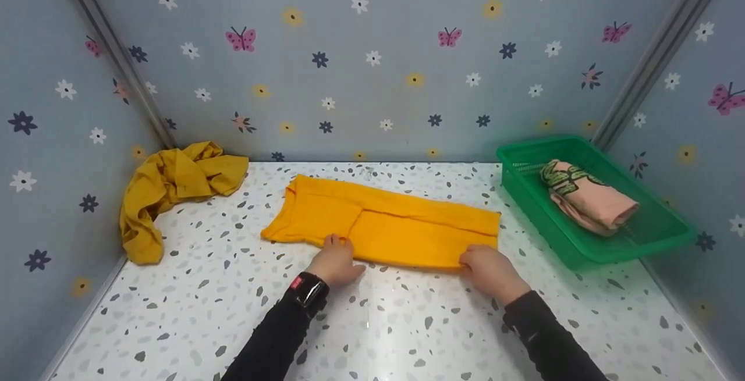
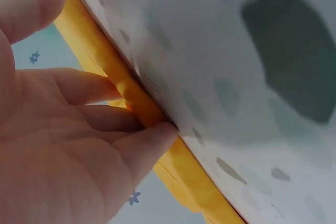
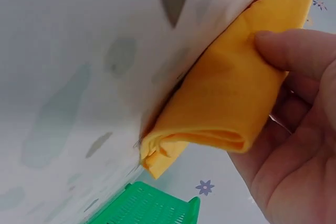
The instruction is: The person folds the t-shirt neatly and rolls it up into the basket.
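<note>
A yellow T-shirt (image 1: 407,227), folded into a long strip, lies across the speckled table. My left hand (image 1: 336,262) is at its near edge, left of the middle. In the left wrist view the fingers (image 2: 142,153) of that hand touch the folded edge, while the thumb stands apart from them. My right hand (image 1: 492,270) pinches the near right corner. The right wrist view shows its thumb (image 3: 289,48) pressed on the yellow cloth (image 3: 220,98) and the other fingers behind it, partly hidden. Layers of the fold show at the cloth's end.
A crumpled mustard garment (image 1: 180,186) lies at the back left, against the patterned wall (image 1: 372,96). At the right stands a green plastic basket (image 1: 532,227) with a folded pink garment (image 1: 593,198) inside. Bare speckled table (image 1: 372,323) shows in front of the shirt.
</note>
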Tool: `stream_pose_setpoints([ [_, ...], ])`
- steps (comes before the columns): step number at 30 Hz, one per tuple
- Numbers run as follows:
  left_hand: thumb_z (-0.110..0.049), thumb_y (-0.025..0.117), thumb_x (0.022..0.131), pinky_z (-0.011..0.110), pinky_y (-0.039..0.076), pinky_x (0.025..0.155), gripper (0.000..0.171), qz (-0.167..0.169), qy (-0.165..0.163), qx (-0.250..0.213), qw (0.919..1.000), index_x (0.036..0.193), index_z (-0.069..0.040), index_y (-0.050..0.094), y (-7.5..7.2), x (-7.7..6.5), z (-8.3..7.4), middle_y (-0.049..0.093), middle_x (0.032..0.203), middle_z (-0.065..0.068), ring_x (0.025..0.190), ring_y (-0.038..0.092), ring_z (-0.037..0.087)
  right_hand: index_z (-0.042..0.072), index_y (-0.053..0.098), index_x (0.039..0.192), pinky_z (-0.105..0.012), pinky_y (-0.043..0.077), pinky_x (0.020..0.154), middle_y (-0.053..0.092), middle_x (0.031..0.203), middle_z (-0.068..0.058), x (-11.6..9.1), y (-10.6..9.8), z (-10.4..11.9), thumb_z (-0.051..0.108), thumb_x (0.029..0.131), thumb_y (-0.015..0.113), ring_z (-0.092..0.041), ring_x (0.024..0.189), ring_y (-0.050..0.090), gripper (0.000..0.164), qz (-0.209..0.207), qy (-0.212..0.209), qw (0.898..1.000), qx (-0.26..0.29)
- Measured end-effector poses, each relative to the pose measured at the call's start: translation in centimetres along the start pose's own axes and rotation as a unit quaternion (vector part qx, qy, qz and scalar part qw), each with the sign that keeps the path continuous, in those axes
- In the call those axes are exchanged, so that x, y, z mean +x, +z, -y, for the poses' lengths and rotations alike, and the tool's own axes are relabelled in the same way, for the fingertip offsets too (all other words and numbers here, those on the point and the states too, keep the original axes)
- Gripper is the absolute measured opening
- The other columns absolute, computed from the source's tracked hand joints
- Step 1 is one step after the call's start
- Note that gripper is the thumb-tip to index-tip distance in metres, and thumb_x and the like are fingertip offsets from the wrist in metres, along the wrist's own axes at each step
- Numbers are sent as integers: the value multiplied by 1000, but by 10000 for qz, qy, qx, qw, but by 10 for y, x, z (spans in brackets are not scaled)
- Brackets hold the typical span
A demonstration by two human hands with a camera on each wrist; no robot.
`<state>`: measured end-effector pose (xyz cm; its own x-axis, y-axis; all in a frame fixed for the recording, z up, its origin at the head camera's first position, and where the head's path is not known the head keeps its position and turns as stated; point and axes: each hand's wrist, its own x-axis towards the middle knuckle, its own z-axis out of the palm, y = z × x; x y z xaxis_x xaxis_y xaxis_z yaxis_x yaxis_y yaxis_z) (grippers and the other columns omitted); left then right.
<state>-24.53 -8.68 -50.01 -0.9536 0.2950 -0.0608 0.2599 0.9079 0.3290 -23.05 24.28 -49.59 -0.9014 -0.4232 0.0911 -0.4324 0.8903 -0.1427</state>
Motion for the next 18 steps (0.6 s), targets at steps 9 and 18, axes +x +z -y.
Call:
stream_pose_setpoints([
  [9,-43,59,85,48,34,97,65,28,22,-80,10000,123,8,51,-6,17,14,39,129,31,122,35,39,15,63,71,-29,39,60,43,64,6,-8,0,14,12,81,66,-13,59,40,11,-154,-238,9996,0],
  [18,-44,56,86,44,38,92,59,51,292,247,9993,120,4,54,-8,27,25,47,118,23,114,41,33,19,63,70,-26,38,58,42,64,9,-13,1,22,14,80,65,-11,58,40,11,-216,-467,9986,146],
])
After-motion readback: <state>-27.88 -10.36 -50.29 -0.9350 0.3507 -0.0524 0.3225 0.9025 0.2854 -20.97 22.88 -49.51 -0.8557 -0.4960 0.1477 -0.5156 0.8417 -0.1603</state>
